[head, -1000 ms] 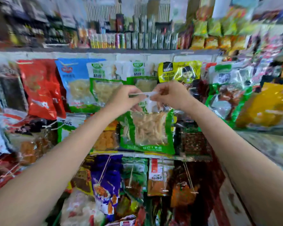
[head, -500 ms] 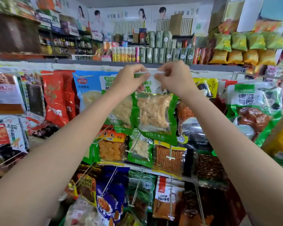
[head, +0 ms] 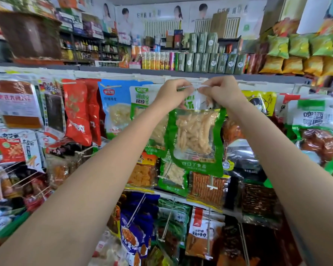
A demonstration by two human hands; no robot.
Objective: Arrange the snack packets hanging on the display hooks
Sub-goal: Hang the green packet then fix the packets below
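Packet mid-hang, we judge: left hand [head: 172, 95] and right hand [head: 220, 92] each pinch the top edge of the green snack packet [head: 195, 139], raised to the top hook row just under the shelf edge [head: 123, 71]. Whether its hole is on a hook we cannot tell (fingers hide it). Left: seat it, release, straighten neighbours. Around: red packets [head: 79, 112], blue-white packet [head: 115, 110], beer-duck packet [head: 319, 127]. Crowded packets behind could snag it.
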